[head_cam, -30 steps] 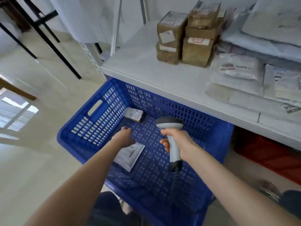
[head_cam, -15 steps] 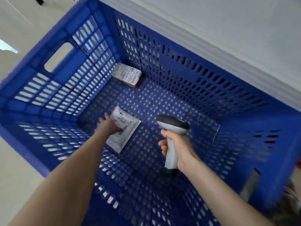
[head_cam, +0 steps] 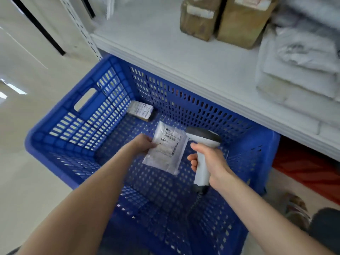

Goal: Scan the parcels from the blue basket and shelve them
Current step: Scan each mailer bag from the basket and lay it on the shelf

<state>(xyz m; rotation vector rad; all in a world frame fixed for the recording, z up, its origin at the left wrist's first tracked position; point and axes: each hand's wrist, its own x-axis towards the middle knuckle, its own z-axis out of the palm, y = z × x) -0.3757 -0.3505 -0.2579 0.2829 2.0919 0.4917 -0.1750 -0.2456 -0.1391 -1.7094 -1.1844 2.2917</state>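
Note:
My left hand (head_cam: 142,144) holds a flat white bagged parcel (head_cam: 166,148) by its left edge, lifted above the floor of the blue basket (head_cam: 55,133), label side up. My right hand (head_cam: 209,162) grips the handle of a white barcode scanner (head_cam: 202,142) with a dark head, just right of the parcel and touching its edge. A small brown box parcel with a white label (head_cam: 140,111) lies in the basket's far left corner. The white shelf (head_cam: 184,57) runs just behind the basket.
On the shelf stand two brown taped boxes (head_cam: 220,17) and, to the right, a stack of white and grey bagged parcels (head_cam: 301,57). Something red (head_cam: 309,172) sits under the shelf. A shoe (head_cam: 296,210) shows at lower right. Pale floor lies left of the basket.
My left hand reached down to the flat parcel on the basket floor, took hold of it and raised it toward the scanner. The view swung down into the basket and back up.

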